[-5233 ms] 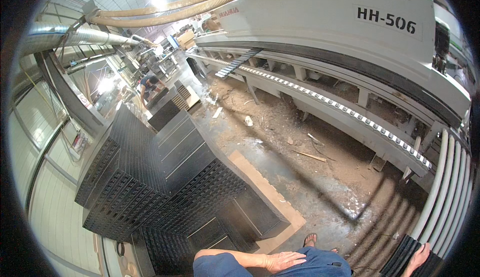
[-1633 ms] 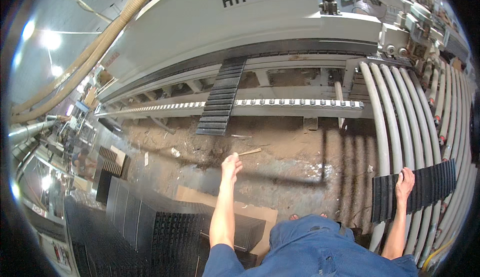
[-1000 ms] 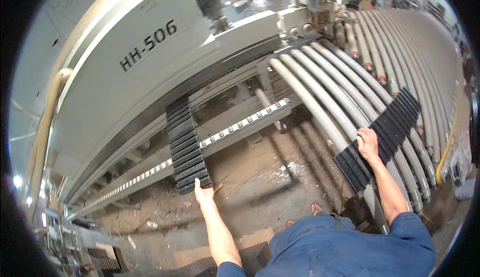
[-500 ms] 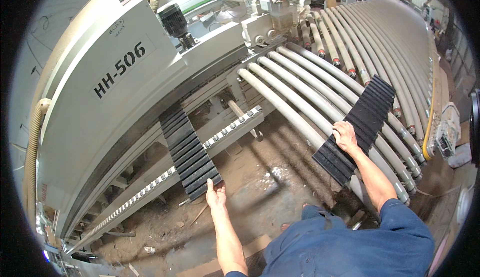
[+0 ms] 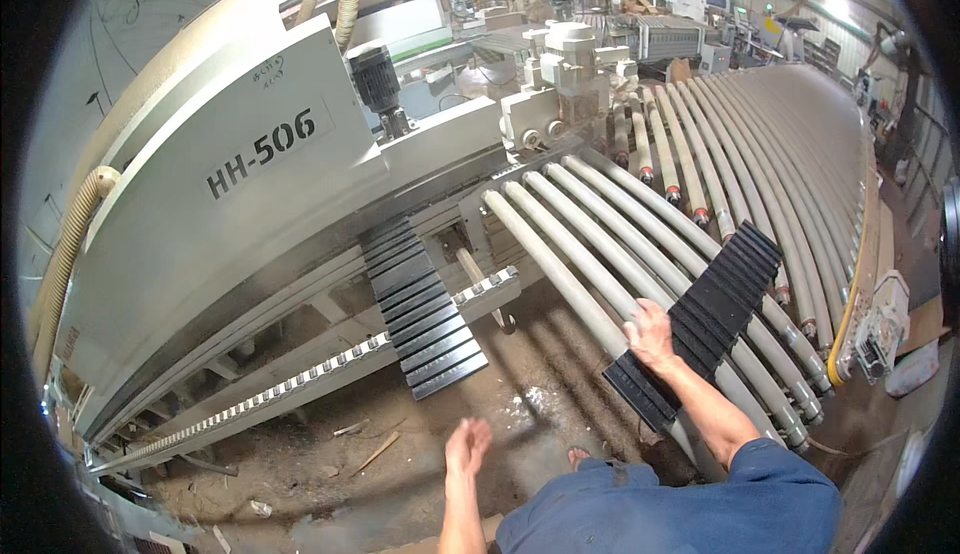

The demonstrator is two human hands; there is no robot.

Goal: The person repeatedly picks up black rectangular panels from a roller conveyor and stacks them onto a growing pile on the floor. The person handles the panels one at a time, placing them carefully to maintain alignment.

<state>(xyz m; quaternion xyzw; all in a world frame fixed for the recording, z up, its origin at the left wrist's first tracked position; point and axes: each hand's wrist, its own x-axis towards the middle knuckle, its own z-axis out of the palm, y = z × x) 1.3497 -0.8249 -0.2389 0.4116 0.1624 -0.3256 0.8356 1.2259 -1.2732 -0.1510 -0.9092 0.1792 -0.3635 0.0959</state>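
My right hand (image 5: 651,335) rests on the near end of a black ribbed panel (image 5: 704,319) that lies across the grey conveyor rollers (image 5: 590,244); whether the fingers grip its edge is hard to tell. A second black ribbed panel (image 5: 418,304) lies under the big grey machine (image 5: 230,184), resting on its toothed rail (image 5: 300,384). My left hand (image 5: 467,447) hangs free with fingers apart, below and right of that second panel, touching nothing.
The dirt floor (image 5: 330,464) holds wood scraps. A roller conveyor (image 5: 780,154) curves away to the right. A motor (image 5: 380,79) and a grey drive unit (image 5: 560,84) stand at the machine's end. More machines stand at the back.
I have turned from a stack of black panels to the machine. The right hand brought one panel onto the rollers. The left hand has drawn back from the panel under the machine.
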